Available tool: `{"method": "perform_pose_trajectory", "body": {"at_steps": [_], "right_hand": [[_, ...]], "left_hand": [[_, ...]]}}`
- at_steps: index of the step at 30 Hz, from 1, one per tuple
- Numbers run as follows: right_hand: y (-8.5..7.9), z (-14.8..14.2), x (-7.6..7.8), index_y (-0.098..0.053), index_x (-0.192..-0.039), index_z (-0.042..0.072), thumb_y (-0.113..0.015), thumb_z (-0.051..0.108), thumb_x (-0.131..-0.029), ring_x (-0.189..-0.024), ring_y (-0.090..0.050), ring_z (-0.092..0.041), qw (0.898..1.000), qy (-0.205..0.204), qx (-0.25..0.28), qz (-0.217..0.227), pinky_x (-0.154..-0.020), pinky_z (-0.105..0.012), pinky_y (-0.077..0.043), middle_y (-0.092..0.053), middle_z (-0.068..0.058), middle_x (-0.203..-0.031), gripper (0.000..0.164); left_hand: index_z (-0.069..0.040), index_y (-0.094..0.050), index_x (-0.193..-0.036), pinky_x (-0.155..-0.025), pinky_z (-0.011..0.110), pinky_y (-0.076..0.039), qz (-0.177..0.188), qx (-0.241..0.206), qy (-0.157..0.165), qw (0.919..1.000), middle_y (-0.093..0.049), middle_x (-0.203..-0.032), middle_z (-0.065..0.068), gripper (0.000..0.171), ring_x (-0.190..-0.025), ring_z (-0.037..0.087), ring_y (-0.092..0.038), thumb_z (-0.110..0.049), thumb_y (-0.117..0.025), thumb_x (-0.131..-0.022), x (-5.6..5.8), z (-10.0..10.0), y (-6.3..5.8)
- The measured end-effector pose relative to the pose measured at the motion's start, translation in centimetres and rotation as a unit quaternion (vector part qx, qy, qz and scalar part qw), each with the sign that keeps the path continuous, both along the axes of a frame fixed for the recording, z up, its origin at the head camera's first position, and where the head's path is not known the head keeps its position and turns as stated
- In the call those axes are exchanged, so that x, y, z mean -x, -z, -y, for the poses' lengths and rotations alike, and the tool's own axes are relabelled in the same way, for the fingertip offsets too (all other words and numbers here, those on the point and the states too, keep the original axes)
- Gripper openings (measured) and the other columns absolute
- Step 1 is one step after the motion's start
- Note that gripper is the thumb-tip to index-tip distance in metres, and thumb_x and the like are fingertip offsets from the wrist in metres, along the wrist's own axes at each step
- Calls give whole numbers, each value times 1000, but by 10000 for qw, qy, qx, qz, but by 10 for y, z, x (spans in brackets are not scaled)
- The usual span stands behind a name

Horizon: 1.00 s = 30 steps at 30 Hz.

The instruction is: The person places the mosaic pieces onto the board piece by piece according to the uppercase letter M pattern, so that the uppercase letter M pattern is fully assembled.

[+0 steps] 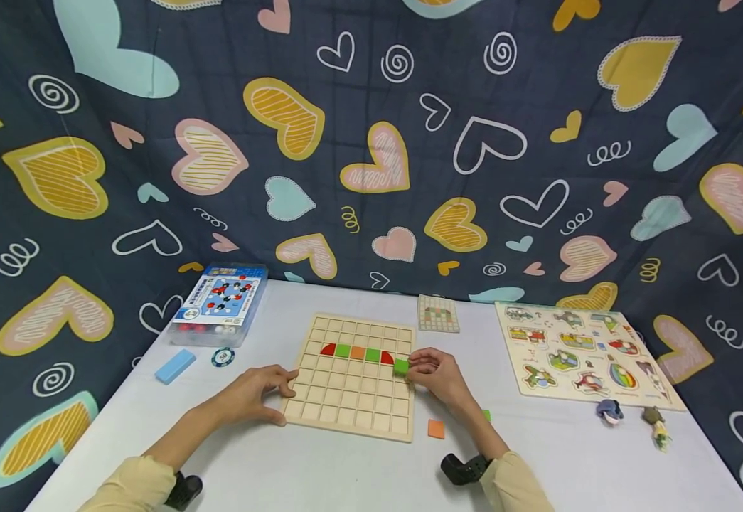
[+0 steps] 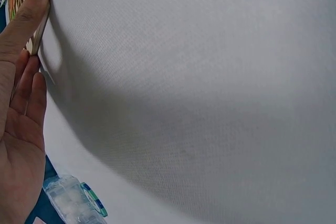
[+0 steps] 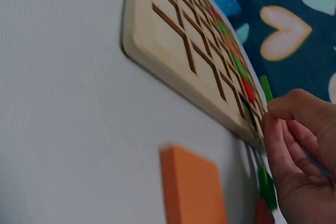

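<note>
A wooden grid board (image 1: 349,398) lies on the white table; one row holds red quarter-round tiles, green square tiles and an orange square tile (image 1: 357,353). My left hand (image 1: 252,395) holds the board at its lower left corner, the thumb and fingers on its edges, as the left wrist view also shows. At the board's right edge my right hand (image 1: 436,375) pinches a green square tile (image 1: 400,367) between thumb and fingers, just right of the red tile (image 1: 387,358) ending the row. In the right wrist view the green tile (image 3: 266,88) stands tilted at the fingertips.
A loose orange tile (image 1: 436,429) lies below the right hand, and a green tile (image 1: 487,414) shows partly behind the forearm. A small pattern card (image 1: 438,314) lies behind the board. Right stands a picture puzzle (image 1: 512,341); left, a plastic box (image 1: 217,302), blue block (image 1: 175,366) and round chip (image 1: 222,357).
</note>
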State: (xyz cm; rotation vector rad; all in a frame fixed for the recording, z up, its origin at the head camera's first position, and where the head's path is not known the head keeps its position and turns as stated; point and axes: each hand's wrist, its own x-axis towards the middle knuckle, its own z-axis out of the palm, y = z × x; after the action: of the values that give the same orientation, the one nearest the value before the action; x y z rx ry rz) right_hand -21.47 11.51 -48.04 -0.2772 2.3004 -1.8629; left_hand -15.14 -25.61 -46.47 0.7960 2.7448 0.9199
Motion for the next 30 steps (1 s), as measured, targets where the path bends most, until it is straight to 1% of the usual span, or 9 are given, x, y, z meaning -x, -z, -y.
{"method": "perform_pose_trajectory", "body": {"at_steps": [3, 7, 11, 17, 20, 24, 27, 30], "right_hand": [[4, 9, -1, -64, -105, -7, -72, -7, -76, -80, -66, -17, 10000, 20, 47, 25, -71, -19, -53, -68, -17, -98, 30], [4, 23, -2, -64, -104, -6, -72, -5, -77, -77, -65, -13, 10000, -3, 65, 4, -71, -19, -52, -68, -16, -96, 28], [2, 37, -4, -63, -105, -6, -71, -4, -78, -77, -64, -13, 9998, -132, 95, -62, -70, -18, -52, -67, -18, -98, 28], [7, 59, -3, -63, -107, -7, -71, -2, -80, -81, -67, -21, 9988, -281, 95, -393, -69, -20, -53, -66, -22, -101, 28], [7, 70, -3, -65, -105, -6, -72, -2, -79, -80, -68, -21, 9980, -327, 77, -531, -69, -21, -55, -67, -20, -99, 27], [7, 85, -3, -66, -102, -7, -71, -4, -78, -78, -68, -21, 9959, -375, -10, -821, -67, -21, -55, -68, -18, -95, 25], [9, 95, -3, -66, -100, -8, -71, -6, -76, -78, -68, -23, 9939, -380, -90, -1029, -66, -20, -55, -68, -18, -93, 25], [11, 104, -4, -66, -98, -7, -72, -7, -76, -78, -67, -20, 9933, -372, -135, -1089, -66, -18, -54, -68, -16, -92, 23]], "left_hand": [[-18, -71, -94, -95, 48, -44, 7, -19, 4, 10000, -59, -131, 13, 35, -114, 31, -56, -34, -84, -67, 0, 0, 1], [-18, -71, -94, -95, 47, -45, -3, -35, 12, 10000, -59, -131, 13, 35, -113, 30, -57, -34, -84, -67, 0, 0, 1], [-18, -71, -94, -94, 47, -45, -24, -7, 3, 10000, -59, -131, 13, 35, -113, 30, -57, -33, -84, -66, 0, 0, 1], [-17, -71, -94, -94, 47, -45, -78, -21, 32, 10000, -60, -129, 13, 35, -112, 30, -57, -32, -85, -66, 1, 0, 2], [-16, -71, -94, -94, 47, -46, -185, -45, 89, 9998, -61, -128, 15, 35, -112, 31, -58, -33, -84, -66, 1, 0, 2], [-15, -70, -94, -93, 48, -46, -318, -90, 145, 9993, -61, -127, 16, 36, -110, 32, -59, -34, -84, -66, 1, 0, 3], [-16, -71, -94, -93, 48, -46, -315, -84, 103, 9994, -61, -127, 15, 35, -110, 31, -59, -34, -84, -66, 1, -1, 3], [-16, -71, -93, -93, 49, -46, -345, -59, 95, 9993, -61, -127, 15, 35, -109, 32, -59, -34, -84, -66, 0, -1, 3]]}}
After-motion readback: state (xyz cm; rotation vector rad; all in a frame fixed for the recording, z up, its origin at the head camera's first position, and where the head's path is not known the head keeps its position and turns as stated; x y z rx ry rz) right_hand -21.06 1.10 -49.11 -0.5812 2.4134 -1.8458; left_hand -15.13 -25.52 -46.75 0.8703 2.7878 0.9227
